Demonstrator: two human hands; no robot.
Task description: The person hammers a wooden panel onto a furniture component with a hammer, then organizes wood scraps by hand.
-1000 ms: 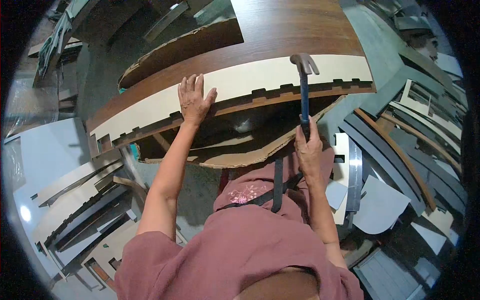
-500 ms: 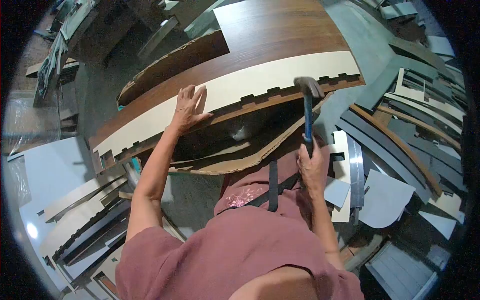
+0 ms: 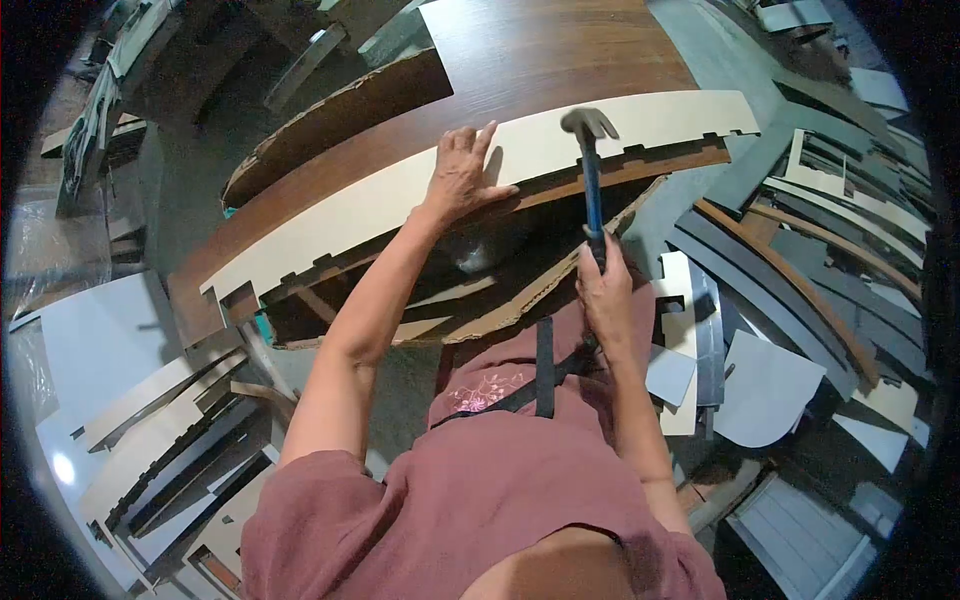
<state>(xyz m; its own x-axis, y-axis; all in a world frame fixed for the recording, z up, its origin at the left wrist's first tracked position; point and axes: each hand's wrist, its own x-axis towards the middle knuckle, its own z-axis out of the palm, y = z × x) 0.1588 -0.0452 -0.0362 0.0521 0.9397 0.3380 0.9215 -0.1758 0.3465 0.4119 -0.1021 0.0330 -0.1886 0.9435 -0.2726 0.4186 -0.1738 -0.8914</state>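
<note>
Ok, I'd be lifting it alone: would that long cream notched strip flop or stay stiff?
Probably stiff: the cream strip keeps a clean edge and crisp notches under the left hand. Being long and narrow, it would likely bow if lifted by one end. It seems seated on the brown panel, so pushing may not shift it.

Grey floor, cardboard sheet under a brown panel, white notched boards stacked left, dark curved strips and grey offcuts scattered right

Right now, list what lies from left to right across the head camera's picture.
Pale notched boards → left hand → hammer → grey sheet
</note>
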